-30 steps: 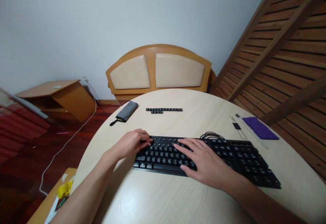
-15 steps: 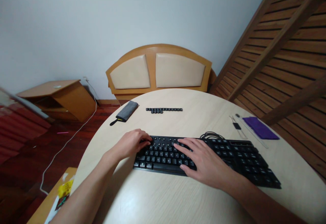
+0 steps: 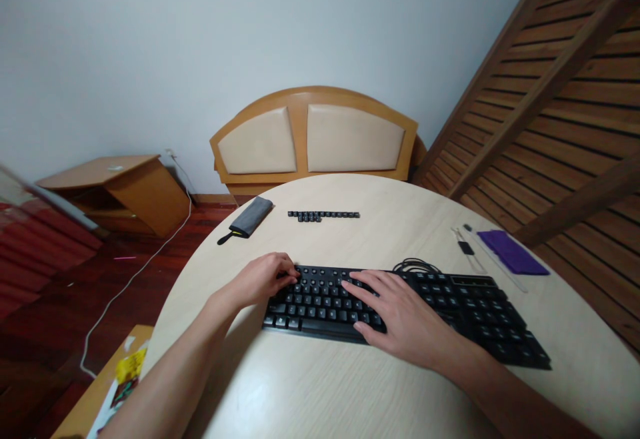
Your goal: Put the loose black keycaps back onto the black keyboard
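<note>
A black keyboard (image 3: 320,324) lies across the table before me, with white legends on its keys. At its upper left corner, my left hand (image 3: 267,276) has its fingers curled and the thumb and fingertips brought together over the end keys; what sits between them is hidden. My right hand (image 3: 395,309) rests palm down with spread fingers on the middle of the keyboard, holding nothing and covering several keys. Beyond the keyboard, loose black keycaps (image 3: 325,214) stand in one long row with a shorter row in front.
On the round table (image 3: 300,386) lie a grey pouch (image 3: 253,216) at left, a coiled cable (image 3: 415,265) behind the keyboard, and at right a wire puller with a black grip (image 3: 466,248), a thin white rod (image 3: 495,259) and a purple cloth (image 3: 513,251). A padded headboard (image 3: 315,136) stands behind.
</note>
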Demonstrator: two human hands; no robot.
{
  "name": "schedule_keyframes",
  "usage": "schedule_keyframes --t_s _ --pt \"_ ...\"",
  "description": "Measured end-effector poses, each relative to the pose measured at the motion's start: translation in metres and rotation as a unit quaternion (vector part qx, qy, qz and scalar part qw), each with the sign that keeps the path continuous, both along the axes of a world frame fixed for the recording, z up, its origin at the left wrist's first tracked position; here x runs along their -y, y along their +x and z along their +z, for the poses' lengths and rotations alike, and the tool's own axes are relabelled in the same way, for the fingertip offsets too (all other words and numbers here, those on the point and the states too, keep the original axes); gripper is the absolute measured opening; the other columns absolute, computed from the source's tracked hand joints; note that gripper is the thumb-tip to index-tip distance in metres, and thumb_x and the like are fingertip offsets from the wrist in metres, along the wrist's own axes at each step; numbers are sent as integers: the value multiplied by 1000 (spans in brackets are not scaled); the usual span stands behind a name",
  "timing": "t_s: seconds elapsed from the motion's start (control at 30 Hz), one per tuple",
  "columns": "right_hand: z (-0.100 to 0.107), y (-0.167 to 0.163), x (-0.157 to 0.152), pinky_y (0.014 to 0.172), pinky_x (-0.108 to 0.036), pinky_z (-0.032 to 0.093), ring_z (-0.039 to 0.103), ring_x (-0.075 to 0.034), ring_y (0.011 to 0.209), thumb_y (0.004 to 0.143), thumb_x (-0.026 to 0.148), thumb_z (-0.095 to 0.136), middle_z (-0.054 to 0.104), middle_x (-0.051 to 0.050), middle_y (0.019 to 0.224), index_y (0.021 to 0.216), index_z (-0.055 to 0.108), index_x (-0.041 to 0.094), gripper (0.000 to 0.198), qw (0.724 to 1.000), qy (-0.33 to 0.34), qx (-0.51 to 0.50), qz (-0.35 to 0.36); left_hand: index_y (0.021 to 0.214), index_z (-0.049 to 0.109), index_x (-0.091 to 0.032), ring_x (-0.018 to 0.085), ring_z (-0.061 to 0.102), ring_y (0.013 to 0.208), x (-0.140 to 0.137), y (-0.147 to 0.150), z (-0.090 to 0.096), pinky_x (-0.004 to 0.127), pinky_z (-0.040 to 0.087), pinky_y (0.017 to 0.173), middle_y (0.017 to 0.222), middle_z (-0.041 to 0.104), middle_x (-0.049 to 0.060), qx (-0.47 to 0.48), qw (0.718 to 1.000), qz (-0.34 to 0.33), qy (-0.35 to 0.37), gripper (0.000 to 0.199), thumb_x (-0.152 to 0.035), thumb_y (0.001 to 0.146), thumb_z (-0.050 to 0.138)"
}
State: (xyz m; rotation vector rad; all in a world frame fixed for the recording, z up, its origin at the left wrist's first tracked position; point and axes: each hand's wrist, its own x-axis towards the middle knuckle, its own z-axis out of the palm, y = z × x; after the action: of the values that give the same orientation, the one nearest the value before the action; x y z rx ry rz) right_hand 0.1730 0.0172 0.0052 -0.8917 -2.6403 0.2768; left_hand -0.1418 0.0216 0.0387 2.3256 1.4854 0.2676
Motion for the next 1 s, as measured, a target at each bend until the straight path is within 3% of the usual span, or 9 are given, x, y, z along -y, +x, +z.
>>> schedule_keyframes --t_s 0.23,0.33,0.43,0.5,0.57,0.7,0.87,1.0 --pt "0 1 0 107 -53 39 47 -29 129 89 39 59 52 -8 145 146 47 31 59 1000 -1 3 1 97 72 -20 22 65 91 6 3 6 33 51 83 99 70 7 -18 1000 -10 21 20 -26 92 53" --pt "3 0 0 107 -54 39 47 -30 129 89 38 59 53 -8 144 145 48 31 58 1000 -2 5 0 101 69 -19 25 63 100 11 5 11 39 50 91 106 68 9 -17 999 -13 37 24 -35 94 54" --pt "4 -1 1 106 -54 39 48 -30 129 88 37 60 54 -8 142 145 48 32 58 1000 -1 -1 -3 126 59 -18 31 54 122 18 13 10 47 43 105 131 58 15 -11 998 -17 52 53 -54 88 61" --pt "4 -1 0 106 -54 40 48 -29 128 88 36 61 55 -8 142 145 48 31 59 1000 1 -5 -2 148 39 -20 35 38 140 24 21 3 51 34 113 154 38 17 -15 999 -13 42 80 -64 85 60" --pt "3 0 0 105 -53 41 48 -30 128 87 36 61 55 -8 142 144 49 31 59 1000 4 -7 -1 156 21 -20 37 19 149 29 31 -6 56 22 118 163 20 18 -38 999 -10 18 93 -72 86 52" --pt "1 0 0 105 -53 41 48 -30 127 87 36 61 55 -8 141 143 50 31 57 1000 4 -6 -6 158 12 -18 38 5 151 33 43 -22 58 10 119 164 11 18 -74 997 3 14 96 -77 88 40" --pt "9 -3 -2 103 -52 43 50 -29 125 88 37 61 58 -10 137 140 54 29 53 1000 -3 -5 -2 158 11 -13 39 6 151 31 45 -24 57 9 120 164 9 20 -91 996 7 -1 102 -79 86 38" --pt "22 -12 -19 95 -44 49 60 -26 110 93 39 56 69 -9 118 127 63 24 38 1000 -17 -4 0 158 13 -9 40 6 151 29 45 -22 58 8 120 164 9 21 -92 996 7 -22 105 -81 85 36"
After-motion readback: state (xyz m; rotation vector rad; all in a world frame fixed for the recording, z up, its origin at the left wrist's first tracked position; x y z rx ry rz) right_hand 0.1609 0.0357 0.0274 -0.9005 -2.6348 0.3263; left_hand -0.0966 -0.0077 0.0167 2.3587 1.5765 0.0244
